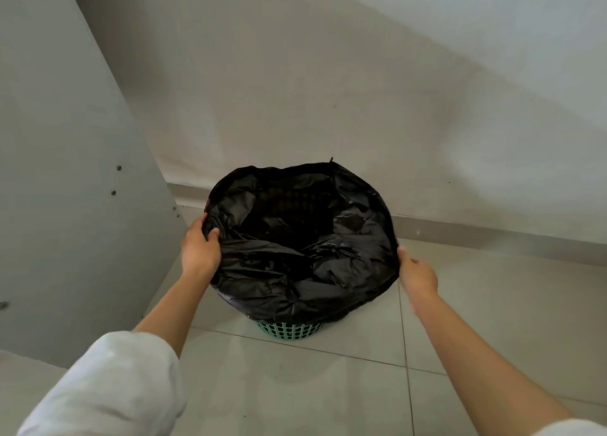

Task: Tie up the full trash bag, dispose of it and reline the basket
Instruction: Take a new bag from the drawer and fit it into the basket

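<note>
A black trash bag (pixel 295 238) lines a teal lattice basket (pixel 287 330) standing on the tiled floor by the wall. The bag's edge is folded over the rim and hides most of the basket; only its bottom band shows. The bag hangs slack and crumpled inside, and the basket's lattice shows through its far side. My left hand (pixel 199 250) grips the bag's edge at the left rim, thumb inside. My right hand (pixel 416 273) holds the right rim, with its fingers hidden behind the bag.
A grey panel (pixel 65 189) with screw holes stands close on the left of the basket. A pale wall (pixel 328 91) with a skirting strip runs behind it. Light floor tiles (pixel 312 386) spread in front and to the right.
</note>
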`<state>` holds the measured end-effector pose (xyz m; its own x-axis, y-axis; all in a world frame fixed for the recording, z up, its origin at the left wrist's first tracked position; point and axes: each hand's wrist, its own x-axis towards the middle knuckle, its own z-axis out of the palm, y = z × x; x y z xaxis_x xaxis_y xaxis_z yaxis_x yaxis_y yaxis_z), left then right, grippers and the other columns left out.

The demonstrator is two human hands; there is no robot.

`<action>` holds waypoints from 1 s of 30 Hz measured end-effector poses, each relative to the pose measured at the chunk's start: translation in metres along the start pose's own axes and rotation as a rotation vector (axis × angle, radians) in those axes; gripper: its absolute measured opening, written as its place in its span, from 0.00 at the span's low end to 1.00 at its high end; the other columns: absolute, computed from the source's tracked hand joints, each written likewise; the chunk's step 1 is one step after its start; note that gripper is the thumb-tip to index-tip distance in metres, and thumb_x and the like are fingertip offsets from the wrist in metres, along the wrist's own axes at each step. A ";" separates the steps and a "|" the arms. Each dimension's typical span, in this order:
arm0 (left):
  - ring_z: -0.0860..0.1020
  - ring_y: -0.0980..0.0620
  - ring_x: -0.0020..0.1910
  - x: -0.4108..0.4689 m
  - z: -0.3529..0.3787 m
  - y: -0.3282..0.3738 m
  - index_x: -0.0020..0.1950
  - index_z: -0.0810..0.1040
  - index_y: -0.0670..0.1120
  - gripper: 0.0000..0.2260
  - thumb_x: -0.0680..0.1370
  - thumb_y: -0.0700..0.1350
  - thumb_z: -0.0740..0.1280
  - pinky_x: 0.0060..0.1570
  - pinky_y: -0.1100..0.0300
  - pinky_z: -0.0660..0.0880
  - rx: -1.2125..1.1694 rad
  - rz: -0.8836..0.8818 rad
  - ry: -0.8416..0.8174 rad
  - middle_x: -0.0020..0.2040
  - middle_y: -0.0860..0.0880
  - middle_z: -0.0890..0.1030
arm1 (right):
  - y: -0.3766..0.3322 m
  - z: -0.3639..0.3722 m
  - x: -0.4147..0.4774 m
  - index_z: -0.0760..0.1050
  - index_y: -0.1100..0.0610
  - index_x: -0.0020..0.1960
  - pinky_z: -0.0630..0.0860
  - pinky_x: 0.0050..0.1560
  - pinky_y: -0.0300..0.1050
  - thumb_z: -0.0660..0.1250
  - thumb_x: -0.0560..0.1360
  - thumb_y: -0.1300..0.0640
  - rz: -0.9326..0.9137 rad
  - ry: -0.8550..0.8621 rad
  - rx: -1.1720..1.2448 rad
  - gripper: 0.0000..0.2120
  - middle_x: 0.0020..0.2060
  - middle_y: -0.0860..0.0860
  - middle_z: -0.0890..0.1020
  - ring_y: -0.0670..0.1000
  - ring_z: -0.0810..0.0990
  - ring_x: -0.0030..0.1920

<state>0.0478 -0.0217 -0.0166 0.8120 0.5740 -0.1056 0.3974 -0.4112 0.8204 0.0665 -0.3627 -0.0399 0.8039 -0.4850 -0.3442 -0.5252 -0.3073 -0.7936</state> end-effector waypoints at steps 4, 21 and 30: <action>0.70 0.41 0.67 0.000 0.001 -0.004 0.74 0.63 0.46 0.20 0.82 0.44 0.58 0.66 0.45 0.68 -0.024 0.017 0.002 0.70 0.44 0.70 | -0.017 0.001 -0.013 0.76 0.62 0.48 0.65 0.55 0.48 0.65 0.75 0.57 -0.685 0.421 -0.148 0.08 0.50 0.60 0.77 0.61 0.71 0.54; 0.72 0.45 0.64 -0.001 -0.008 -0.012 0.71 0.68 0.44 0.18 0.81 0.41 0.58 0.63 0.49 0.70 0.141 0.299 -0.089 0.65 0.45 0.75 | -0.089 0.051 0.006 0.43 0.49 0.77 0.61 0.70 0.59 0.51 0.79 0.39 -0.804 -0.161 -0.887 0.33 0.77 0.50 0.47 0.55 0.50 0.76; 0.72 0.48 0.64 0.003 -0.007 -0.008 0.71 0.68 0.45 0.18 0.81 0.42 0.59 0.64 0.50 0.70 0.077 0.296 -0.166 0.65 0.47 0.75 | -0.094 0.043 0.010 0.69 0.59 0.66 0.72 0.49 0.52 0.63 0.78 0.55 -1.052 0.182 -0.894 0.19 0.55 0.57 0.77 0.59 0.74 0.56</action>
<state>0.0439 -0.0116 -0.0195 0.9527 0.3017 0.0355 0.1604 -0.5988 0.7847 0.1360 -0.3031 0.0092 0.9174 0.2204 0.3313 0.2426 -0.9698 -0.0266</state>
